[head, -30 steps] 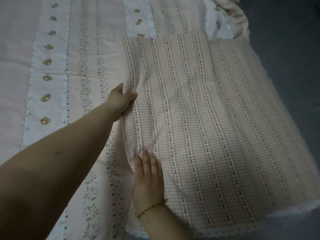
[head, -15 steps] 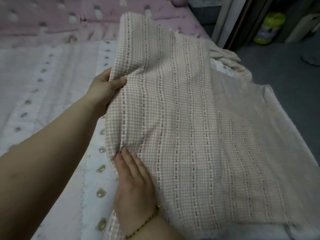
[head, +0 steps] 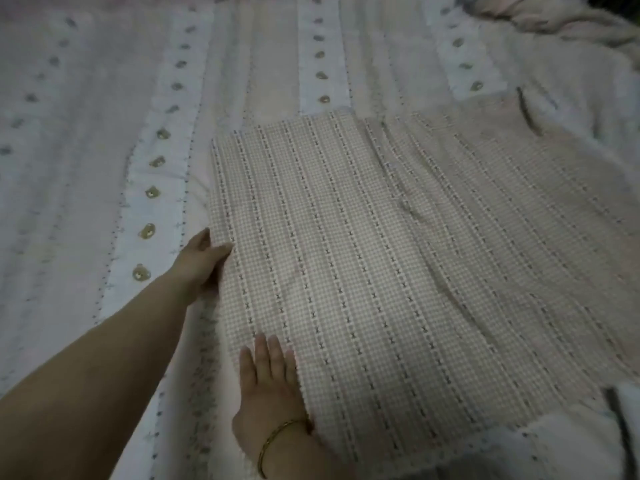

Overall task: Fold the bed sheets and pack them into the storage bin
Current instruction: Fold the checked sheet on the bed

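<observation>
Checked sheet [head: 363, 271] soft, light, floppy (grip along folded edge). Left hand [head: 202, 263] seemingly pinches edge; right hand [head: 268, 382] flat, pressing.

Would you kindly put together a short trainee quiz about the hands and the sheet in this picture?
1. True or false: the right hand rests flat, fingers straight, on the checked sheet.
2. Which wrist wears the bracelet? A: left. B: right. C: neither.
3. Fill in: the left hand grips the sheet at its ___ (edge or middle).
Key: 1 true; 2 B; 3 edge.
</observation>
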The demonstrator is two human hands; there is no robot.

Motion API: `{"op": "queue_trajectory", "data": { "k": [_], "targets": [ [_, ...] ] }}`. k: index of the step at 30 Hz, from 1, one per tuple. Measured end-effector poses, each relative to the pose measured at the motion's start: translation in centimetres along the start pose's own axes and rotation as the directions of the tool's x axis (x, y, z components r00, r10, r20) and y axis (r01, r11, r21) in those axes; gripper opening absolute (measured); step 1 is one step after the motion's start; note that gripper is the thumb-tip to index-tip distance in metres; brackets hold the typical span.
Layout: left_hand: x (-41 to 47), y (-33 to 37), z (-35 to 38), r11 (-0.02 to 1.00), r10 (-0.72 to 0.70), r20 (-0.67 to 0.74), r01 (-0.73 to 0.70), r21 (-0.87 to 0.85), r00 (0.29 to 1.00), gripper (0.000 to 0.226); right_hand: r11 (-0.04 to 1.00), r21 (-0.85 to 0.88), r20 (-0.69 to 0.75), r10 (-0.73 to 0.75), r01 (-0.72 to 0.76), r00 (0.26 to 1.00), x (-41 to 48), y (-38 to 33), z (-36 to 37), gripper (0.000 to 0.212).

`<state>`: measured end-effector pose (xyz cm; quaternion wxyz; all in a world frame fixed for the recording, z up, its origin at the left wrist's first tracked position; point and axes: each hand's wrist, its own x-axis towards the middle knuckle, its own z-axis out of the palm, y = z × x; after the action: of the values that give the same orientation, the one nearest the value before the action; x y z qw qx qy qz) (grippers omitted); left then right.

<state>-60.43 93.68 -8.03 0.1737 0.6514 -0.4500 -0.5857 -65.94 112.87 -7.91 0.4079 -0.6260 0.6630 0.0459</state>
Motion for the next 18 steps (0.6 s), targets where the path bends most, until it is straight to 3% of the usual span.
{"op": "queue_trajectory", "data": {
  "k": [5,7,9,10,12,15,18],
  "targets": [
    [-1.1,-1.7,0.7,0.988,-0.047,0.047,0.053,-0.145,0.998,0.040,0.997,-0.022,-0.043,-0.078,0.077,0.996,-0.3,-0.1,0.4,0.080],
    [-2.7,-2.1,1.7,0.988,-0.046,0.088,0.058,-0.142,0.995,0.032,0.993,0.032,-0.067,-0.113,0.115,0.991,-1.0,0.7,-0.2,0.076],
    [-4.6,-3.0,2.3,0.991,-0.031,0.096,0.042,-0.124,0.995,0.028,0.991,0.036,-0.185,-0.119,0.128,0.976,-1.9,2.7,-0.4,0.063],
    [-5.6,-3.5,2.5,0.992,-0.029,0.079,0.039,-0.123,0.996,0.028,0.994,-0.015,-0.272,-0.110,0.110,0.956,-2.5,4.0,-0.4,0.056],
    [-7.8,-4.5,3.1,0.990,-0.041,0.037,0.045,-0.130,0.998,0.027,0.998,-0.053,-0.226,-0.034,0.023,0.973,-4.2,5.7,-0.2,0.056],
    [-11.4,-6.7,3.9,0.992,-0.076,-0.005,0.076,-0.099,0.997,0.026,0.992,-0.122,-0.227,-0.043,0.015,0.973,-6.8,8.2,1.4,0.055],
    [-13.9,-8.5,4.0,0.993,-0.114,-0.061,0.113,-0.025,0.992,0.042,0.978,-0.157,-0.444,0.056,-0.140,0.894,-9.2,11.8,2.4,0.049]
  ]
}}
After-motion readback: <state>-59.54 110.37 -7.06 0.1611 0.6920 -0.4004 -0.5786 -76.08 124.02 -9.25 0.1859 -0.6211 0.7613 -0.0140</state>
